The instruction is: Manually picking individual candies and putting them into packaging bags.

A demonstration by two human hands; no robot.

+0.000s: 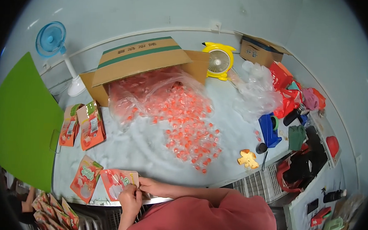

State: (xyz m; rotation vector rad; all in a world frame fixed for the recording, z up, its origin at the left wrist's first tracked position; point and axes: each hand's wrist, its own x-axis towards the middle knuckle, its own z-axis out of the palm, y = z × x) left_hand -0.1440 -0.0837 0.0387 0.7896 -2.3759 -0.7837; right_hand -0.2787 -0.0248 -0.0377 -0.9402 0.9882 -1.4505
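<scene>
Both hands, left hand (pixel 130 196) and right hand (pixel 149 185), pinch the red pouch (pixel 116 183) at its near edge on the desk (pixel 149 146). It looks light, limp and slippery, best held by its sealed rim; the loose candies (pixel 189 134) lie beyond the grip.

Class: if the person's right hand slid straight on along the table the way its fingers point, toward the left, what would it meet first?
The right hand already touches the pouch both hands hold. Beyond it, probably the next pouch lying flat on the table, though depth is unclear.
</scene>
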